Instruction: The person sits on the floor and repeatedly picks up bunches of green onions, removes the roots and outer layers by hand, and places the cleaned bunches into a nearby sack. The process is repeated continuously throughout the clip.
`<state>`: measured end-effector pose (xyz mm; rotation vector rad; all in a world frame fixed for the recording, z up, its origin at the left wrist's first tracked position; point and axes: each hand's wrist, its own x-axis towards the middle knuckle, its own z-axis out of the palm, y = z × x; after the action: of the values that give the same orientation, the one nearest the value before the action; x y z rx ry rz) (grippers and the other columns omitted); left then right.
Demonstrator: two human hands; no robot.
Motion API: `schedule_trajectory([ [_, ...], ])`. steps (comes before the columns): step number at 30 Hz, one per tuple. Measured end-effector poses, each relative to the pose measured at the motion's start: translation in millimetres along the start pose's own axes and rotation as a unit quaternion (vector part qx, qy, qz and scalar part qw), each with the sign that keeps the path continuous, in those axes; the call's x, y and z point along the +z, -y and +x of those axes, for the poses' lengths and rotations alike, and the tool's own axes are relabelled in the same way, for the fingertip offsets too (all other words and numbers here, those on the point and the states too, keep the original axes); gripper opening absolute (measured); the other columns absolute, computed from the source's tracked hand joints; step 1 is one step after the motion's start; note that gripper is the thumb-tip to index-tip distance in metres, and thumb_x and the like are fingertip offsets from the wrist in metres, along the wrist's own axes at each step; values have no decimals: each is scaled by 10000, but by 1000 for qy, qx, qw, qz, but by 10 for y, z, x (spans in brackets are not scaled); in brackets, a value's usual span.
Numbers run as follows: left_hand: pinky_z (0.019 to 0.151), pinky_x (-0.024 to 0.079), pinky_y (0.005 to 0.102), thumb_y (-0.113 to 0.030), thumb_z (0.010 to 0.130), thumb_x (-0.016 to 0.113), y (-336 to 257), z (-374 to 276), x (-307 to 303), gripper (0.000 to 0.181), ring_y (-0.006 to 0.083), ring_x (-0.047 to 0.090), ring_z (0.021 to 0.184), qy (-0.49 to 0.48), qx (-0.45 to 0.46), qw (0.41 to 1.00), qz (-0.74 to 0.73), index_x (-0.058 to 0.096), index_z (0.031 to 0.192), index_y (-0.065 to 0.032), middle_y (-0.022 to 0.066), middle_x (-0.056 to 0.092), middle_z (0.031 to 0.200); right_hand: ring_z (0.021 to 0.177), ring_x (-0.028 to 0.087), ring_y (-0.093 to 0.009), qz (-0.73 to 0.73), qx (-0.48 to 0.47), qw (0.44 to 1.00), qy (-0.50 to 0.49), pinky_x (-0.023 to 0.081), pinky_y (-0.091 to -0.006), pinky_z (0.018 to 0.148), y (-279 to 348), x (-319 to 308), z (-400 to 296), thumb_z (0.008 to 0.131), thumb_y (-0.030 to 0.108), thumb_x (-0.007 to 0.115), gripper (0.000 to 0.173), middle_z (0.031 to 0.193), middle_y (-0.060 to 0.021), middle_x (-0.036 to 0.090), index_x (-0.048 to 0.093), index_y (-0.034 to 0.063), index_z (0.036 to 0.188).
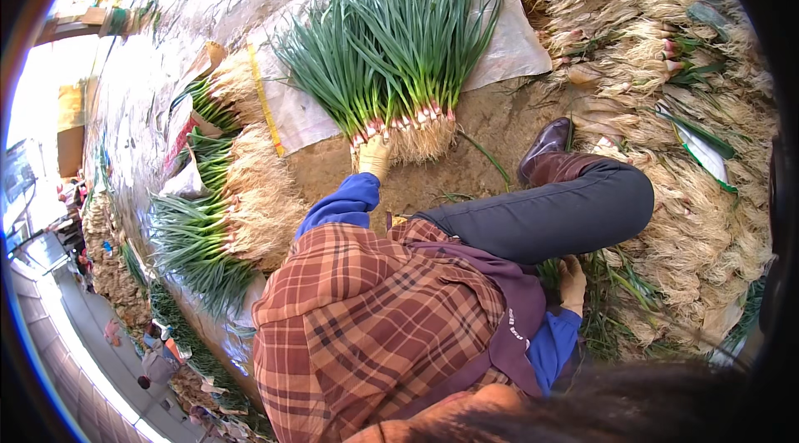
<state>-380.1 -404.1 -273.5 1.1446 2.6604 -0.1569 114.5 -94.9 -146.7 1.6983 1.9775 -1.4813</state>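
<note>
A wide bundle of green garlic stalks (pixel 399 50), with pinkish-white bulbs and pale roots, lies fanned out on a white woven plastic sheet (pixel 509 43). At the left end of its root side is my left hand (pixel 374 156), in a pale yellow glove. Its fingers touch the bulbs, and whether they grip any is hidden. My right hand (pixel 572 286), also gloved, is low beside my bent thigh, next to loose green leaves (pixel 599 293). The leg partly covers what lies at its fingertips.
More green garlic (pixel 209 224) lies to my left, with a root mass (pixel 262 193) towards me. Rooted stalks (pixel 680 212) are heaped along the right. My brown shoe (pixel 549 140) rests on the bare soil (pixel 493 125). Far left, a person (pixel 159 362) is among more piles.
</note>
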Motion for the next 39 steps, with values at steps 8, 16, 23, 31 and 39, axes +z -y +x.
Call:
schedule_trajectory([
  [8, 731, 515, 309, -123, 818, 719, 442, -179, 50, 91, 164, 622, 810, -109, -201, 749, -621, 695, 862, -47, 53, 675, 926, 847, 541, -120, 37, 17, 999, 20, 447, -250, 739, -148, 55, -12, 945, 147, 554, 288, 1003, -24, 613, 567, 26, 1206],
  [16, 776, 517, 311, -179, 873, 667, 738, -85, -343, 228, 190, 664, 924, -9, -256, 496, -829, 647, 1056, -45, 85, 695, 1004, 1125, 562, -211, 86, 31, 995, 42, 422, -304, 948, 206, 140, -19, 933, 107, 544, 346, 1229, -130, 601, 543, -8, 1259],
  [23, 629, 526, 250, -158, 856, 696, 1045, 114, -435, 234, 152, 675, 763, -40, -303, 730, -611, 668, 1051, -33, 65, 709, 865, 1075, 570, -180, 107, 10, 994, 36, 445, -289, 908, 14, 120, 12, 948, 112, 535, 341, 1199, -112, 601, 532, -6, 1267],
  [31, 723, 544, 285, -171, 888, 664, 902, 318, -1205, 220, 163, 653, 814, -4, -151, 402, -903, 624, 1052, -31, 52, 674, 889, 1039, 575, -165, 118, -43, 992, 13, 466, -276, 890, 196, -180, -24, 972, 138, 524, 353, 1188, -98, 584, 495, -31, 1281],
  [39, 677, 560, 380, -168, 837, 706, 1080, 653, -523, 302, 269, 679, 756, 116, -328, 718, -603, 628, 1077, -1, 167, 689, 946, 1076, 585, -200, 46, -49, 995, -68, 440, -294, 925, 447, -203, -353, 958, 153, 505, 350, 1167, -140, 623, 535, -16, 1263],
])
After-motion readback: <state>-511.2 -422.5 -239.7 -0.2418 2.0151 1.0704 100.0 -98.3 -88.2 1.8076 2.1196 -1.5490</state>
